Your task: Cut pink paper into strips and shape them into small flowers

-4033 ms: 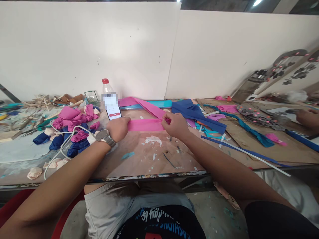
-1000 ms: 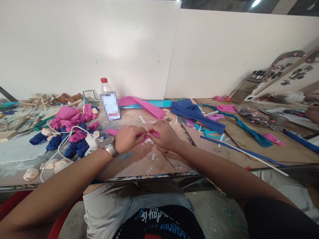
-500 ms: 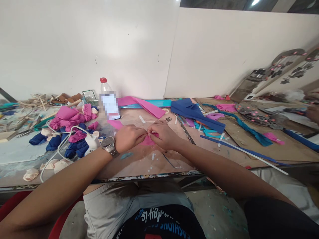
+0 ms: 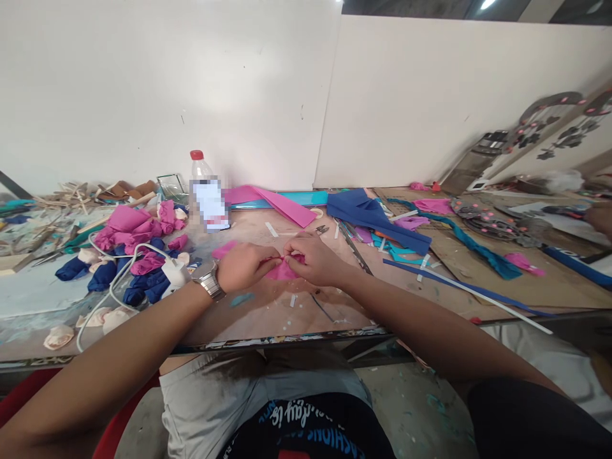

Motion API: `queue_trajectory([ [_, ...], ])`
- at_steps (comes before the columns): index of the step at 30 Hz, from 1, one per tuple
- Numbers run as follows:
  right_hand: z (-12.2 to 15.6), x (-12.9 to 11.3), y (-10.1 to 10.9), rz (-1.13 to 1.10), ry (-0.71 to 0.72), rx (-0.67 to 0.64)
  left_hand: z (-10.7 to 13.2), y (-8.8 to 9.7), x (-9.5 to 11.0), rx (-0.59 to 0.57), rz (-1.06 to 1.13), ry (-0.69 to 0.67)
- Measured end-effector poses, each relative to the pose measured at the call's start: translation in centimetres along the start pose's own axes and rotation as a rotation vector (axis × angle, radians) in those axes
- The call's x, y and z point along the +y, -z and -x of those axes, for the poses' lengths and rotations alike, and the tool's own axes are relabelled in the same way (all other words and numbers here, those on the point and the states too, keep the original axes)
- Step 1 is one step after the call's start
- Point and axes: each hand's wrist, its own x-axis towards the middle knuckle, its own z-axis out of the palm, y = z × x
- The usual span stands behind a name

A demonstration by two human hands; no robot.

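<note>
Pinched between both hands, just above the table's middle, is a piece of pink crepe paper (image 4: 283, 271). My left hand (image 4: 246, 266), with a metal watch at its wrist, closes thumb and fingers on the paper's left side. My right hand (image 4: 313, 260) grips the right side, its fingertips almost meeting the left ones. A pink end (image 4: 224, 249) shows beyond my left hand; whether it joins the held piece is hidden. Left of my hands lies a heap of crumpled pink (image 4: 128, 220), blue (image 4: 102, 274) and cream paper bundles (image 4: 59, 336).
A phone (image 4: 211, 204) leans against a red-capped bottle (image 4: 196, 155). A white cable (image 4: 112, 293) loops through the bundles. Folded blue paper (image 4: 377, 217), a pink strip (image 4: 287, 204) and a thin white stick (image 4: 482, 296) lie beyond and right. Another person's hand (image 4: 600, 220) shows at far right.
The pink end beyond my left hand has drawn in and looks shorter. Both hands keep their pinch at nearly the same place, with the left wrist slightly turned.
</note>
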Motion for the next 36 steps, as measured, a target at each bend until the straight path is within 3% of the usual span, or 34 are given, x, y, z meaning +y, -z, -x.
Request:
queue_trajectory([
  [8,0.1,0.7,0.3,-0.012,0.028,-0.023,0.0,1.2,-0.4,-0.087,0.234,-0.019],
  [17,0.3,0.7,-0.1,-0.171,0.048,-0.063,-0.1,1.1,-0.6,-0.175,0.377,0.008],
  [28,0.2,0.7,0.0,-0.081,0.118,0.043,-0.1,1.2,-0.8,-0.222,0.418,0.04],
  [36,0.4,0.5,-0.2,0.117,0.299,0.136,-0.3,1.5,-0.6,-0.196,0.483,0.088],
])
